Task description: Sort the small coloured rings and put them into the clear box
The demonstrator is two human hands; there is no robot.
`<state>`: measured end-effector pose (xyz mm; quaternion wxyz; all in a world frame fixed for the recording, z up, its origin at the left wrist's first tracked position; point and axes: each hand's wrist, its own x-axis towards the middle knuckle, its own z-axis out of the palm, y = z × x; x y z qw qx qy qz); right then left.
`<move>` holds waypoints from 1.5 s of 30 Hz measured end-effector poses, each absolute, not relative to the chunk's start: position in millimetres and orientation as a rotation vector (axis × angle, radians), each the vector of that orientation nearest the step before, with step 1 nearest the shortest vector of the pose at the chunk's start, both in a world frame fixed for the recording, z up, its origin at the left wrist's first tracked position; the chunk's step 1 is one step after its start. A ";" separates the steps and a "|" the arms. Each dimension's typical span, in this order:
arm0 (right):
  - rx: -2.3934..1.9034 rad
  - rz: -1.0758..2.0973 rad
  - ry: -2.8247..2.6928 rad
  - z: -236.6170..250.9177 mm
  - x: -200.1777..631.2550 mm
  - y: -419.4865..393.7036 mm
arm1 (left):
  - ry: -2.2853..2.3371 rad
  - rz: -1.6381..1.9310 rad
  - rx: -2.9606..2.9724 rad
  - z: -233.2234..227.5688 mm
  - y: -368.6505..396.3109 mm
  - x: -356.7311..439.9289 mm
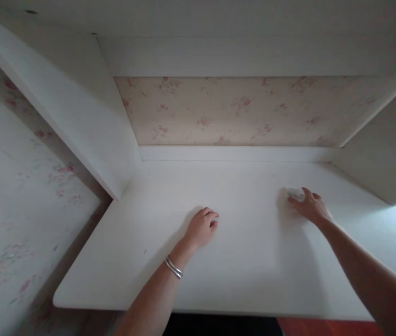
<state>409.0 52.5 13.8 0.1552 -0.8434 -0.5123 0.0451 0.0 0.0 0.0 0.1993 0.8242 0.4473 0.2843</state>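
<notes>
My right hand [308,205] reaches over the back right part of a white desk top [240,252]. Its thumb and fingers grip a small whitish wad [295,193] that looks like a crumpled tissue or cloth; its exact kind is unclear. My left hand [201,227] rests on the desk near the middle, palm down. The fingers there are loosely bent, with the thumb a little apart, and no object shows in them. A silver bangle [173,267] circles the left wrist.
White side panels stand at the left [79,102] and right [383,140]. Overhead hangs a white shelf [219,21]. Floral wallpaper [219,112] shows behind the desk. One tiny dark speck [145,251] lies left of my left hand. Below the front edge is reddish floor [324,328].
</notes>
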 end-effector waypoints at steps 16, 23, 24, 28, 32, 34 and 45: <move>-1.633 0.530 -1.455 9.5 216.7 14.0 | 1.223 1.043 1.794 -1.0 -0.1 5.4; -1.365 0.608 -1.604 10.0 144.3 -14.9 | 1.173 1.213 1.638 5.8 -0.1 7.9; -1.349 0.593 -1.614 8.1 143.2 -16.1 | 1.175 1.223 1.636 6.2 0.3 8.2; -1.326 0.611 -1.608 3.6 147.8 -18.2 | 1.193 1.196 1.601 9.2 0.8 10.3; -1.300 0.728 -1.532 6.8 152.5 -19.6 | 1.111 1.090 1.494 17.2 -1.4 12.8; -1.289 0.778 -1.506 8.5 153.0 -19.8 | 1.072 1.073 1.444 21.3 -2.4 13.8; -1.263 0.693 -1.600 -0.6 148.3 -17.4 | 1.053 1.154 1.507 19.1 0.9 16.8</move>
